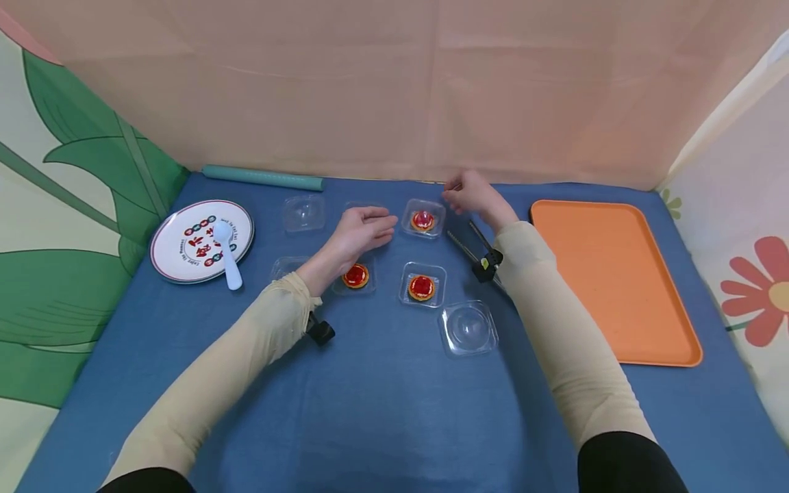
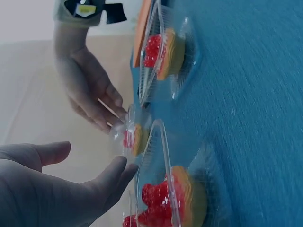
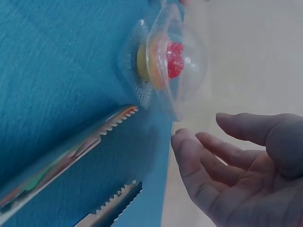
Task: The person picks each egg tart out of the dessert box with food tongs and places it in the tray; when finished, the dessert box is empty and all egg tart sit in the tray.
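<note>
My left hand [image 1: 365, 236] hovers over the middle of the table, fingers extended and holding nothing. Beneath it, a red-topped tart [image 1: 355, 276] sits in a clear plastic box, partly covered by the hand. My right hand [image 1: 476, 197] is beside the far boxed tart [image 1: 422, 219], fingers loosely bent with nothing between them. In the right wrist view a domed lid [image 3: 191, 61] covers that tart, and the fingertips are just apart from it. Another boxed tart [image 1: 422, 287] stands nearer. Serrated tongs [image 3: 111, 130] lie below the right hand, not gripped.
A loose clear lid [image 1: 468, 329] lies at front right, and an orange tray [image 1: 610, 281] further right. Clear containers [image 1: 304, 213] stand left of the tarts. White plates [image 1: 172, 246] bear a light-blue spoon [image 1: 228, 257]. A teal roll [image 1: 261, 177] lies along the back edge.
</note>
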{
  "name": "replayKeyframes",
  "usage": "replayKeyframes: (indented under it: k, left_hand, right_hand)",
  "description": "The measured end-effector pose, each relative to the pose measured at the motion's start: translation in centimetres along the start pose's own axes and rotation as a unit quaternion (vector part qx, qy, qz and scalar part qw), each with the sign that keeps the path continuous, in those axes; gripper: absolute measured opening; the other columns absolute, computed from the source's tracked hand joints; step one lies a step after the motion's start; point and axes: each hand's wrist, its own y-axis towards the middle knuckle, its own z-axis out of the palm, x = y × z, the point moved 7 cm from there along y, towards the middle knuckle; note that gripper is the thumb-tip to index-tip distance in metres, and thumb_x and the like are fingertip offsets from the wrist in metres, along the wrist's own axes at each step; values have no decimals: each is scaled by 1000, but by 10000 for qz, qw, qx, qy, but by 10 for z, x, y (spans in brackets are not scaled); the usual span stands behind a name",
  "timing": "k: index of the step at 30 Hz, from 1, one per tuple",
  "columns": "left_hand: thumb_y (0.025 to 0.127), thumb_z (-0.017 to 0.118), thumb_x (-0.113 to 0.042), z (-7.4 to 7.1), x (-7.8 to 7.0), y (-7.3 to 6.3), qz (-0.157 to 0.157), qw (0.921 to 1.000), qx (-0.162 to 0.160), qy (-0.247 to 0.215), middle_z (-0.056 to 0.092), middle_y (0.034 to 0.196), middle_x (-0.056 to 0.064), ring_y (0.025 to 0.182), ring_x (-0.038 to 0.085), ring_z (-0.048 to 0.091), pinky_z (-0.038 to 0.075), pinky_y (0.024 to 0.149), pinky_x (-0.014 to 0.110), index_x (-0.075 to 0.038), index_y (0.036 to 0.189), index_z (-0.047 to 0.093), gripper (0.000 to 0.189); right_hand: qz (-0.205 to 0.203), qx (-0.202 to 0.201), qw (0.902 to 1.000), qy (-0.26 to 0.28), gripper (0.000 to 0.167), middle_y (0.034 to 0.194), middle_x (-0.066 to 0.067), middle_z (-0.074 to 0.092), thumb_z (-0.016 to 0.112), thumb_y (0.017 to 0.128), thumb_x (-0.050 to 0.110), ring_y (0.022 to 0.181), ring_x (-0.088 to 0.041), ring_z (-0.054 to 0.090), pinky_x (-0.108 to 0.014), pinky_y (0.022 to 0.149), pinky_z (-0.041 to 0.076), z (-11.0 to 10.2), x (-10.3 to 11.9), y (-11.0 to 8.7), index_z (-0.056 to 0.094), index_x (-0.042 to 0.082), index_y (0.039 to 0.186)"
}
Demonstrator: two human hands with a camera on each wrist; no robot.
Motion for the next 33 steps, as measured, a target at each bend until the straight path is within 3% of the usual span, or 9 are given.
replayKeyframes:
  k: [9,23,33]
  left_hand:
    - [111,62,-14,9,7,4,-279,9995,118,127,45,161,23,145,34,51,47,119,40,8,162,35,62]
    - [112,60,-13,18,10,7,-326,9989,321,130,43,163,24,147,34,50,46,120,38,9,162,33,62]
    - [112,59,-13,15,16,13,-542,9975,255,384,45,163,22,141,33,57,49,117,39,7,164,32,61]
  right_hand:
    - [43,167,9998,-59,25,116,-28,69,60,108,0,87,-26,69,-31,83,65,6,-10,3,66,-17,126]
    - [12,-18,10000,81,21,117,-27,68,62,107,-1,99,-33,69,-46,98,63,8,-20,3,68,-14,123]
    - [3,-6,9998,220,27,114,-27,72,65,107,3,91,-24,70,-35,89,66,13,-24,7,69,-15,125]
